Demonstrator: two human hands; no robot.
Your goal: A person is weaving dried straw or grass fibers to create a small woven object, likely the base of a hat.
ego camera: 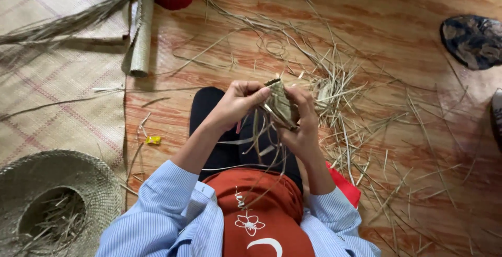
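Fingers (pixel 261 94) of both hands pinch woven piece (pixel 280 103).

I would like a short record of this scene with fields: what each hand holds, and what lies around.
left hand: pinches the top of a small woven straw piece
right hand: cups the same piece from the side
loose strands: hang below the piece
floor: scattered straw
lower left: woven hat
upper left: rolled mat

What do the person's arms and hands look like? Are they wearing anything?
Both arms wear light blue sleeves with thin white stripes, pushed up so the forearms are bare. The left hand and right hand are bare: no gloves, and no rings or watch that I can see.
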